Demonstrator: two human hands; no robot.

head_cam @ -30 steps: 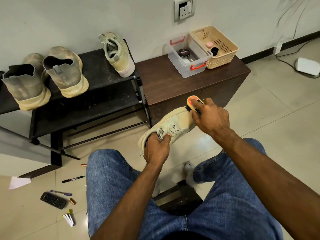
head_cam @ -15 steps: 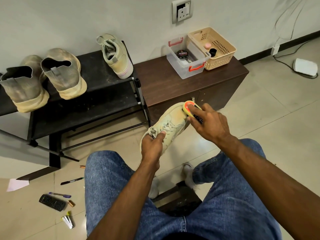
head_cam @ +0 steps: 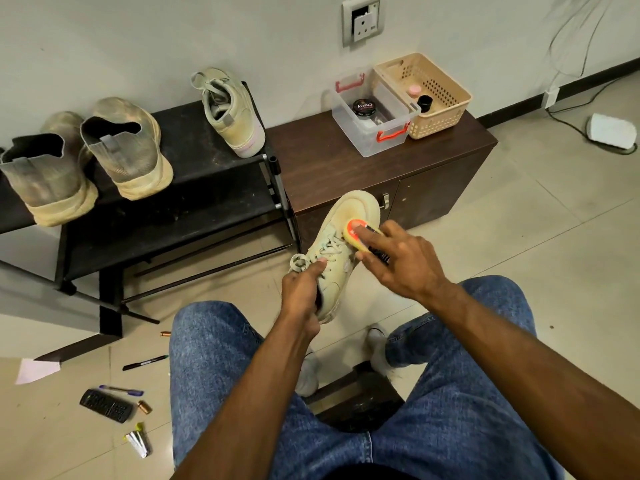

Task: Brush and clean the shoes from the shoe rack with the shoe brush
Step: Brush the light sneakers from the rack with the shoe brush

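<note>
A beige lace-up sneaker [head_cam: 341,237] is held in the air in front of my knees, toe pointing away. My left hand [head_cam: 303,292] grips it at the heel and collar. My right hand [head_cam: 401,263] presses a yellow and orange shoe brush [head_cam: 360,233] onto the sneaker's upper near the laces, bristles down. On the black shoe rack [head_cam: 194,202] to the left stand its matching beige sneaker [head_cam: 232,114] and two dirty grey slip-on shoes [head_cam: 128,147] [head_cam: 45,178].
A brown cabinet [head_cam: 346,168] beside the rack carries a clear box [head_cam: 372,112] with a polish tin and a beige basket [head_cam: 429,95]. Pens, a remote [head_cam: 105,405], batteries and paper lie on the tiled floor at lower left. A cable and white device [head_cam: 611,129] lie right.
The brush has slid from the sneaker's toe back towards the laces. The sneaker has turned more upright, toe pointing further away, with my left hand shifting back to the heel.
</note>
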